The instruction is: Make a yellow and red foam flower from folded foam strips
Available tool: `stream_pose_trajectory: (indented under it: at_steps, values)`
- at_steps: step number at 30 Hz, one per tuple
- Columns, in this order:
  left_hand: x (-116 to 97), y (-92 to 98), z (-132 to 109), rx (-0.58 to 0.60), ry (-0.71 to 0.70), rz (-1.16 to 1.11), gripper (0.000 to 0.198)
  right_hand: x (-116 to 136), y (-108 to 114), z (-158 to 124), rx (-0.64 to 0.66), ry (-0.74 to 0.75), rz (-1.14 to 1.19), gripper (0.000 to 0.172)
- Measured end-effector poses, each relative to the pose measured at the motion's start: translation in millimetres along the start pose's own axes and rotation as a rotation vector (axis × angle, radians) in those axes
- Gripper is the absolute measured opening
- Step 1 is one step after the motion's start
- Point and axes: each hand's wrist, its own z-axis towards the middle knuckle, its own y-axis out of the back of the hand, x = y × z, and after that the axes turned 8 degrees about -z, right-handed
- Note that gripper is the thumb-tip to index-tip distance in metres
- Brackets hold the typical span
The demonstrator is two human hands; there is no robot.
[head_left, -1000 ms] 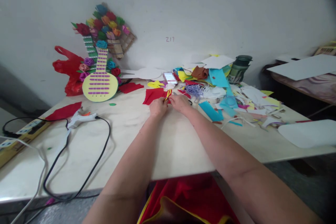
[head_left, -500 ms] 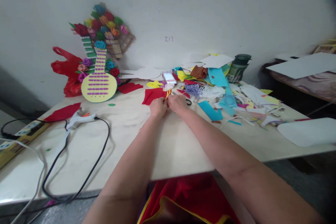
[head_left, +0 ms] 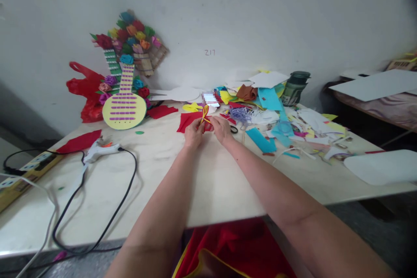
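A small bundle of yellow and red looped strips (head_left: pixel 205 112) stands upright between my two hands. My left hand (head_left: pixel 193 134) is closed around its lower end. From the other side my right hand (head_left: pixel 220 128) pinches what looks like a yellow strand (head_left: pixel 207 120) running out of the bundle; the fingertips partly hide it. Just behind and beneath the fingers lies a flat red sheet (head_left: pixel 184 122). Black-handled scissors (head_left: pixel 234 130) lie close to my right hand, mostly covered by it.
At left are a white glue gun (head_left: pixel 101 151) with a looping cable and a power strip (head_left: pixel 29 167). A yellow paper lute (head_left: pixel 124 110) and paper flowers (head_left: pixel 132 34) lean on the wall. Paper scraps (head_left: pixel 306 124), purple string (head_left: pixel 239 114) and a green bottle (head_left: pixel 295 89) crowd the right.
My hands have tilted and spread slightly, and the looped bundle now shows more fully, upright above the fingers. The whole view has shifted a little downward.
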Motion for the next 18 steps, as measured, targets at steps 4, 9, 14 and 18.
stream_pose_trajectory:
  at_steps: [4, 9, 14, 18]
  values:
    - [2, -0.1, 0, 0.032, -0.053, -0.166, 0.035, 0, -3, 7, 0.080, -0.251, 0.441, 0.026]
    - [-2, 1.1, -1, 0.081, -0.051, -0.215, 0.034, 0, 3, 9, 0.189, -0.320, 0.632, 0.017]
    - [-5, 1.3, -1, 0.132, -0.059, -0.150, 0.031, -5, 7, 11, 0.291, -0.309, 0.616, 0.018]
    - [-5, 1.4, -1, 0.124, -0.064, -0.085, 0.028, -9, 7, 12, 0.345, -0.328, 0.673, 0.015]
